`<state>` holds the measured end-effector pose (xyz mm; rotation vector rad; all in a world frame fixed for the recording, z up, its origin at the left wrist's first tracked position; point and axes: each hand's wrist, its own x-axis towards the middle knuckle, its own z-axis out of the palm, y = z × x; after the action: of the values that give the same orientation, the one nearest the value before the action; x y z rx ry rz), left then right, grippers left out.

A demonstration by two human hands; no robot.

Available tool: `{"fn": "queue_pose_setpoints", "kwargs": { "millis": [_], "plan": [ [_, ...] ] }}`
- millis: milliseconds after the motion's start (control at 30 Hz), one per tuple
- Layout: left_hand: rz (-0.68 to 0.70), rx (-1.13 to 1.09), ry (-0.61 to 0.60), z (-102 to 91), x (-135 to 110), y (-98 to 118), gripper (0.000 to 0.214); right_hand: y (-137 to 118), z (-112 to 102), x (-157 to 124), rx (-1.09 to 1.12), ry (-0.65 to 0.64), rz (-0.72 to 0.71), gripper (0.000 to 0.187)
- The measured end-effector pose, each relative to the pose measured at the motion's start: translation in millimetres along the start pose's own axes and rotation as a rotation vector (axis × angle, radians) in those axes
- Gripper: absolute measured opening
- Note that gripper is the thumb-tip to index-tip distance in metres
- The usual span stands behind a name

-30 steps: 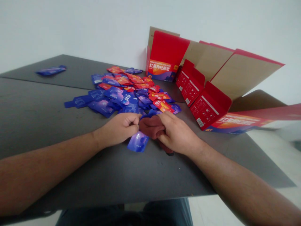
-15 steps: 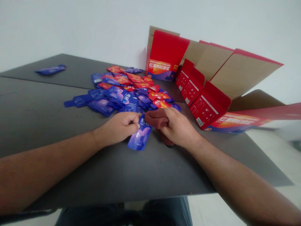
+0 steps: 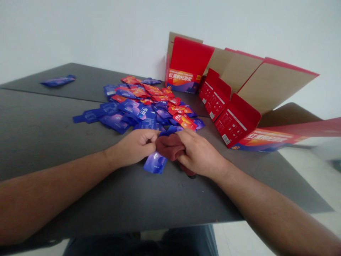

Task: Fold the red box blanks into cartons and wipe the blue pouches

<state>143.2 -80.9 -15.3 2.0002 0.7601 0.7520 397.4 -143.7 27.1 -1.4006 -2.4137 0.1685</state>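
Path beyond left hand (image 3: 137, 145) blocked by pouch heap (image 3: 133, 106), beyond right hand (image 3: 201, 153) by goji-puree cartons (image 3: 237, 122), room given by tabletop (image 3: 149, 202) nearside.

Measured from the middle of the view, the brown cloth (image 3: 170, 146) at six o'clock is soft, matt fabric, bunched into folds. The pouch (image 3: 155, 163) at seven looks like thin plastic film, smooth and glossy, with small pale highlights. Toward eleven, the pile of pouches (image 3: 145, 106) shows the same slick, printed film, creased and catching light. The lone pouch (image 3: 57, 81) at ten has a gentler sheen. The cartons (image 3: 183, 80) from one to three o'clock are paperboard: smooth printed red outside, plain matt tan on the inner flaps (image 3: 279, 85). The tabletop (image 3: 119, 202) is smooth, matt dark grey, faintly speckled; the wall (image 3: 170, 14) at twelve is flat, matt white
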Motion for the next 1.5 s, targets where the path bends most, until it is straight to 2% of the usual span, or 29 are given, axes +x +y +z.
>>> {"fn": "queue_pose_setpoints", "kwargs": {
  "millis": [133,300,467,633,767,933,1067,1233,1400,1500],
  "plan": [
    [0.001,0.014,0.036,0.2,0.4,-0.6,0.021,2.3,0.0,0.3,-0.032,0.064,0.099,0.02],
    [-0.003,0.012,-0.008,0.1,1.1,-0.1,0.023,-0.3,-1.3,0.3,-0.013,-0.011,0.019,0.021],
    [0.003,0.0,0.028,-0.1,0.7,0.5,0.021,2.2,-2.1,1.4,-0.034,0.057,0.121,0.025],
    [0.008,-0.003,-0.022,-0.1,-0.4,0.1,0.022,0.8,-2.1,0.6,-0.019,0.004,0.042,0.02],
    [0.007,0.005,0.026,-0.3,0.3,0.2,0.021,2.8,-2.8,1.1,-0.014,0.071,0.11,0.022],
    [-0.001,0.019,-0.018,-1.0,0.7,1.3,0.022,0.8,-1.6,0.3,-0.015,0.004,0.027,0.019],
    [0.003,0.021,0.024,-0.7,0.8,2.3,0.022,2.3,-2.3,1.8,-0.02,0.061,0.118,0.022],
    [0.013,0.003,-0.015,0.1,0.8,3.5,0.022,1.7,-1.2,0.8,-0.015,0.017,0.04,0.019],
    [0.002,0.014,0.023,-0.4,0.3,1.7,0.022,2.7,-1.8,1.0,-0.024,0.067,0.113,0.02],
    [0.007,0.015,-0.015,-1.2,0.2,3.0,0.022,-0.2,-2.8,0.9,-0.015,0.023,0.062,0.02]
  ]
}}
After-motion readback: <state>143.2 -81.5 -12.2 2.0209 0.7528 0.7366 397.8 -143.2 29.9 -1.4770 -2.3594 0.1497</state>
